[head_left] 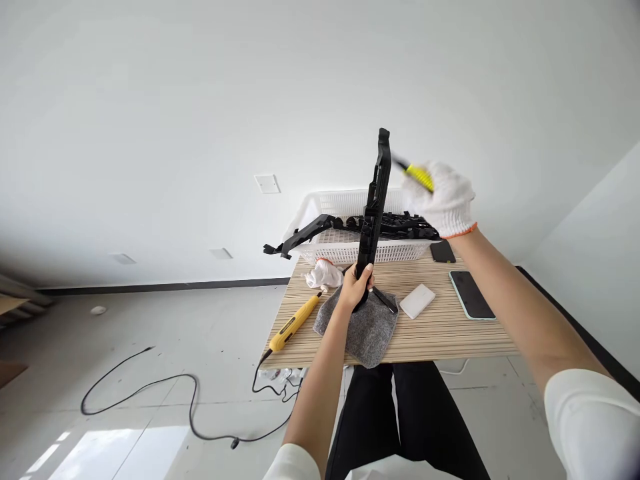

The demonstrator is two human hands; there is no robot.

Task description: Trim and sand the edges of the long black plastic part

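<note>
My left hand (356, 288), bare, grips the lower end of a long black plastic part (374, 207) that stands nearly upright above the table. A grey cloth (373, 337) lies beneath that hand. My right hand (443, 199) wears a white knitted glove with an orange cuff and is closed around a yellow-handled tool (420, 177). The tool's dark tip is blurred and points toward the part's upper end; whether it touches cannot be told. Behind my hands, a white plastic basket (345, 253) holds several similar black parts (410, 225), one jutting past its left rim.
On the wooden table (450, 343) are a yellow corded tool (295, 323), a crumpled white glove (324, 275), a white flat box (417, 301), a phone (473, 295) and a black flat object (443, 252). A black cable (195, 393) trails across the floor at left.
</note>
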